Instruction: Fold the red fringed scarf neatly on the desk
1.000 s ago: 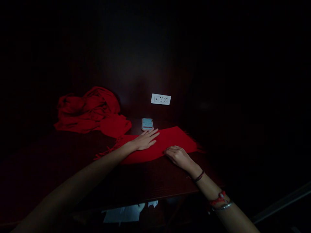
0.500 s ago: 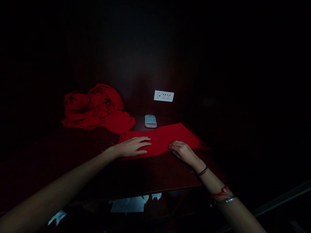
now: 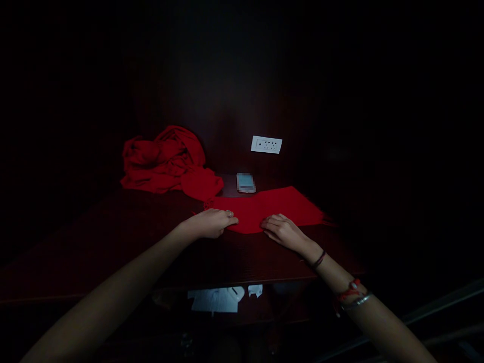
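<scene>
A red fringed scarf (image 3: 282, 204) lies in a flat, folded strip on a dark wooden tabletop (image 3: 242, 262). At its near left edge, my left hand (image 3: 212, 223) is closed with the fingers curled round the cloth; a ring shows on one finger. My right hand (image 3: 283, 232) is at the near edge, right of the left one. Its fingers are pressed together on the fabric, and the fingertips are partly hidden. Loose threads stick out at the strip's right end.
A crumpled heap of red cloth (image 3: 162, 161) sits at the back left. Behind the strip lies a phone (image 3: 245, 183) with a lit screen. A white socket plate (image 3: 266, 144) is on the dark back wall. Under the table edge, white papers (image 3: 214, 301) show on a lower level.
My left hand has gone from lying spread on the scarf to closing on its near edge. My right hand stays at the edge. The whole view has shifted slightly.
</scene>
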Demonstrator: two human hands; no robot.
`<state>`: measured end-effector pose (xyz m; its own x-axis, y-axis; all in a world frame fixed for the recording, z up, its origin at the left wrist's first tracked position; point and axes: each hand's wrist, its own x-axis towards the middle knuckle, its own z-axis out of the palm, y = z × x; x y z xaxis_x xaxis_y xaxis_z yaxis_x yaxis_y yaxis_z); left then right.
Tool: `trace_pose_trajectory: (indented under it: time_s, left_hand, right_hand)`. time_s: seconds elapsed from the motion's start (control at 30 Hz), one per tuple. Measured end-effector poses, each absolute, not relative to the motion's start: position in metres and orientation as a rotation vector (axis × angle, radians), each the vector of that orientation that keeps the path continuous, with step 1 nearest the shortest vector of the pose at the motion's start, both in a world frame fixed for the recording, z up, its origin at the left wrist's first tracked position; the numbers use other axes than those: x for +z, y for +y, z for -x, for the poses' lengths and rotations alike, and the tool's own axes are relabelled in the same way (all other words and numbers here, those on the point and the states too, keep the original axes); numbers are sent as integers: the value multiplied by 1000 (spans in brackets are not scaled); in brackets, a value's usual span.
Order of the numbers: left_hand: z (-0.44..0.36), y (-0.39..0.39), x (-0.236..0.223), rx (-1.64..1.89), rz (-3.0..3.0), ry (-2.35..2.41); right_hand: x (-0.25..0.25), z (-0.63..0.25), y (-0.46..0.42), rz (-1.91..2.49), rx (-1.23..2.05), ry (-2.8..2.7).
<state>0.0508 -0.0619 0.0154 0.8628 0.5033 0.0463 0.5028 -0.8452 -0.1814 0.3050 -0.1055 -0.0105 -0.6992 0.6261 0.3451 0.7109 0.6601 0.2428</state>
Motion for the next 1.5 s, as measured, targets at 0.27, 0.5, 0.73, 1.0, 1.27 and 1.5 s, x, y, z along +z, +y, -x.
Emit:
trace_pose_trajectory:
  time_s: [0.27, 0.5, 0.73, 1.0, 1.27, 1.5]
  left_hand:
    - [-50, -65, 23, -69, 2781, -709]
    - [-49, -68, 22, 36, 2918, -688]
    - [-29, -57, 24, 233, 3200, -988]
    - [-28, -48, 26, -220, 3360, -876]
    - [-76, -32, 4, -540, 2990, -762]
    - [-143, 25, 14, -567, 3018, -1213]
  right_hand:
    - [-19, -289, -98, 1094, -688, -2649]
    - [-19, -291, -102, 1059, -538, -2635]
    - [-18, -295, -106, 1008, -233, -2601]
    - [3, -333, -107, 1066, -35, -2377]
    - [14, -374, -82, 1342, -182, -2320]
    - [25, -380, -39, 1667, -314, -2345]
